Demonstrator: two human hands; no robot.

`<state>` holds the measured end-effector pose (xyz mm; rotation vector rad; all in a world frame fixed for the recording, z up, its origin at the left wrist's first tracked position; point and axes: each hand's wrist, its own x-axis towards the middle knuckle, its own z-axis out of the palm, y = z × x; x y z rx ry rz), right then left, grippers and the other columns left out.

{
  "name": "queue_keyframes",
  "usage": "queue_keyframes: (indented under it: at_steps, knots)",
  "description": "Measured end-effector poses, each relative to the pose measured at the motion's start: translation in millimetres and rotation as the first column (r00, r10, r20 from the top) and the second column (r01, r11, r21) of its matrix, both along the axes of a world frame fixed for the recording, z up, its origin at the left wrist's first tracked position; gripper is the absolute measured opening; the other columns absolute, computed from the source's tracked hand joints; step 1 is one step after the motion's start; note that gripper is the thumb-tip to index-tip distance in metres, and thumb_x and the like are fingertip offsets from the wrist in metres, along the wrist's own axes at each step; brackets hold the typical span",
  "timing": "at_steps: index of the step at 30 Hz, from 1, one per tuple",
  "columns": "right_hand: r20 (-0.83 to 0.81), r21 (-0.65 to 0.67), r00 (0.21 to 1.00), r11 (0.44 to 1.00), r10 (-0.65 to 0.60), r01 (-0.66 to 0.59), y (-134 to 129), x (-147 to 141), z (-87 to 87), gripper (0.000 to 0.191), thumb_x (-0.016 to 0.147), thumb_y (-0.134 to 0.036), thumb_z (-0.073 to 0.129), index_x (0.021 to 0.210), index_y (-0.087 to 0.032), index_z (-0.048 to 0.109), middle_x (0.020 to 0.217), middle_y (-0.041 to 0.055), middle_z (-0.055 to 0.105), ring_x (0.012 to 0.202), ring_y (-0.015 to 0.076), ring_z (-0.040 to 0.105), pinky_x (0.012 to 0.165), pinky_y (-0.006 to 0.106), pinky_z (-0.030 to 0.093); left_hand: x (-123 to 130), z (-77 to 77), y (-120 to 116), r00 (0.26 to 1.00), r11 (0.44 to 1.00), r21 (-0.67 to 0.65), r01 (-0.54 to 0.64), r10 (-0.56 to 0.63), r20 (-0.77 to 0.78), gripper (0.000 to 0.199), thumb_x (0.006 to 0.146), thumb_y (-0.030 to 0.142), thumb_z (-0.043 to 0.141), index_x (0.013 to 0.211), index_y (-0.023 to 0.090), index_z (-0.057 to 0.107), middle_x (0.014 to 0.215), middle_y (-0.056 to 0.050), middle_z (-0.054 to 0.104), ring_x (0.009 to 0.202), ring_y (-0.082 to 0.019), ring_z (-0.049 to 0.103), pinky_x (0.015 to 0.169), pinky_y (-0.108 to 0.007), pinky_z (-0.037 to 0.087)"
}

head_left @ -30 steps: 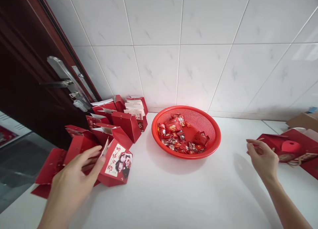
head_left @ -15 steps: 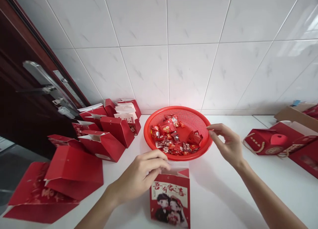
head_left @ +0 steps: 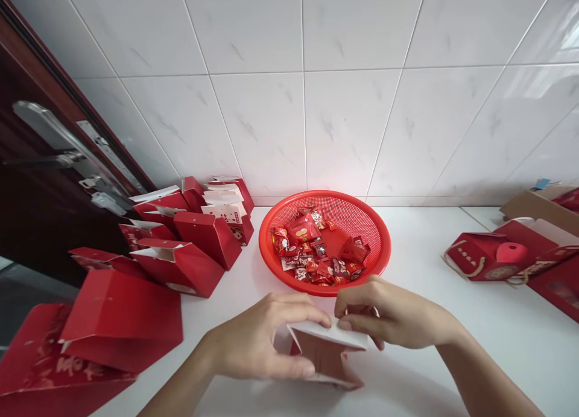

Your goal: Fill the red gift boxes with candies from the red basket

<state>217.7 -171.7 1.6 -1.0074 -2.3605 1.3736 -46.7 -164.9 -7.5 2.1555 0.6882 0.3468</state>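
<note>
A red paper gift bag point(head_left: 325, 358) is tipped in front of me with its mouth facing up toward me; its pale inside shows. My left hand point(head_left: 265, 335) grips it from the left, thumb on the near edge and fingers at the far edge. The fingers of my right hand point(head_left: 395, 314) are closed on the white far flap of the same bag. Just beyond both hands sits a red plastic basket point(head_left: 383, 233), holding wrapped candies point(head_left: 302, 230) in red and brown wrappers.
Several red gift bags point(head_left: 176, 266) stand in rows at the left, before a dark door with a metal handle point(head_left: 67, 145). To the right are red gift boxes point(head_left: 486, 254) with cord handles and a cardboard box point(head_left: 525, 206). A tiled wall point(head_left: 348, 133) rises behind.
My right hand has come from the basket's right rim down to the gift bag and taken its flap. The bag has tipped, so its printed front no longer shows.
</note>
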Motion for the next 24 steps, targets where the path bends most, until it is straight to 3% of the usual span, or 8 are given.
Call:
queue_keyframes:
  at_steps: [2, 7, 10, 12, 15, 17, 20, 24]
  knots:
    - [0.056, -0.028, 0.998, 0.999, 0.039, -0.038, -1, 0, -0.7, 0.020, 0.102, -0.029, 0.050, 0.088, -0.018, 0.059, 0.065, -0.0029, 0.058, 0.049, 0.0083, 0.055, 0.051, 0.019, 0.038, -1, -0.5, 2, 0.998, 0.997, -0.078, 0.012, -0.016, -0.056, 0.047, 0.078, 0.041, 0.084, 0.122, 0.028, 0.072, 0.117, -0.003, 0.075, 0.107, -0.025, 0.069, 0.097, -0.034, 0.053]
    - [0.112, 0.230, 0.993, 0.971, 0.037, -0.062, 0, 8, 5.1, 0.030, 0.104, -0.037, 0.050, 0.088, -0.018, 0.066, 0.073, 0.0018, 0.067, 0.062, 0.0121, 0.055, 0.058, 0.024, 0.039, 1, 6.5, 9, 0.994, 0.996, -0.089, 0.022, -0.031, -0.102, 0.036, 0.084, 0.039, 0.079, 0.117, 0.027, 0.074, 0.116, -0.003, 0.072, 0.103, -0.022, 0.068, 0.094, -0.031, 0.052]
    - [0.010, 0.305, 0.988, 0.942, -0.153, 0.142, 15, 24, 16.2, 0.031, 0.104, -0.042, 0.049, 0.100, -0.020, 0.070, 0.086, 0.0043, 0.073, 0.071, 0.0145, 0.061, 0.064, 0.026, 0.045, 5, 18.3, 13, 0.995, 0.998, -0.033, 0.044, -0.047, -0.093, 0.031, 0.091, 0.032, 0.073, 0.121, 0.028, 0.073, 0.125, -0.004, 0.070, 0.107, -0.022, 0.069, 0.095, -0.030, 0.052]
    - [-0.050, 0.356, 0.945, 0.879, -0.322, 0.318, 33, 32, 21.0, 0.029, 0.102, -0.043, 0.051, 0.099, -0.021, 0.069, 0.087, 0.0043, 0.074, 0.073, 0.0162, 0.064, 0.067, 0.027, 0.049, 7, 26.4, 16, 0.992, 0.997, 0.000, 0.078, -0.078, -0.096, 0.029, 0.093, 0.027, 0.069, 0.122, 0.028, 0.074, 0.124, -0.004, 0.071, 0.105, -0.021, 0.070, 0.094, -0.029, 0.053]
    - [0.059, 0.432, 0.855, 0.785, -0.515, 0.444, 61, 31, 18.6, 0.021, 0.098, -0.035, 0.054, 0.104, -0.021, 0.068, 0.087, 0.0043, 0.074, 0.077, 0.0188, 0.067, 0.072, 0.031, 0.050, 9, 34.5, 18, 0.984, 0.990, 0.025, 0.142, -0.139, -0.107, 0.025, 0.094, 0.026, 0.069, 0.117, 0.028, 0.077, 0.125, -0.006, 0.071, 0.103, -0.021, 0.071, 0.092, -0.028, 0.054]
    - [0.250, 0.426, 0.826, 0.823, -0.506, 0.376, 77, 21, 11.4, 0.023, 0.094, -0.027, 0.058, 0.115, -0.021, 0.067, 0.104, 0.0073, 0.075, 0.093, 0.0225, 0.069, 0.079, 0.033, 0.050, 8, 37.0, 20, 0.980, 0.984, 0.020, 0.177, -0.174, -0.092, 0.023, 0.093, 0.029, 0.071, 0.115, 0.028, 0.079, 0.129, -0.007, 0.069, 0.108, -0.022, 0.071, 0.093, -0.028, 0.055]
    - [0.537, 0.338, 0.742, 0.908, -0.403, 0.248, 95, 4, -4.3, 0.044, 0.083, -0.017, 0.068, 0.126, -0.023, 0.065, 0.124, 0.0106, 0.069, 0.115, 0.0298, 0.063, 0.084, 0.034, 0.049, 2, 39.1, 27, 0.982, 0.982, 0.013, 0.188, -0.188, -0.016, 0.022, 0.093, 0.034, 0.072, 0.113, 0.027, 0.079, 0.134, -0.009, 0.068, 0.118, -0.025, 0.068, 0.100, -0.032, 0.054]
    - [0.675, 0.239, 0.651, 0.937, -0.348, 0.254, 109, -3, -25.4, 0.057, 0.061, -0.005, 0.078, 0.115, -0.023, 0.072, 0.117, 0.0121, 0.068, 0.107, 0.0357, 0.066, 0.071, 0.035, 0.051, -4, 38.8, 50, 0.995, 0.996, 0.049, 0.069, -0.072, 0.063, 0.022, 0.096, 0.035, 0.065, 0.109, 0.023, 0.079, 0.127, -0.008, 0.072, 0.118, -0.024, 0.067, 0.106, -0.035, 0.050]
